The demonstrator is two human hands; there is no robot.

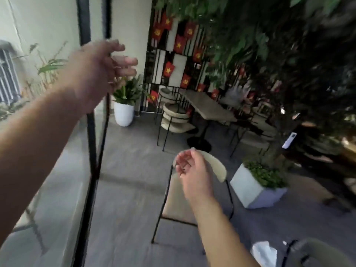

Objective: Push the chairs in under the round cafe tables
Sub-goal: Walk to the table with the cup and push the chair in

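A cream chair (217, 166) with a curved backrest and thin black legs stands on the grey floor in front of me. My right hand (192, 170) hovers just over the left end of its backrest, fingers loosely curled and apart, holding nothing. My left hand (100, 68) is raised high at the left, fingers spread, in front of a black door frame (90, 132). Farther back stand two more cream chairs (176, 120) beside a pale table (208, 106) on a black pedestal. No round table top is clearly visible.
A glass door or wall runs along the left. A white pot with a plant (124, 114) stands at the back, a white square planter (254, 187) to the right of the near chair. Another chair's backrest (323, 251) and something white (264, 253) sit at the bottom right.
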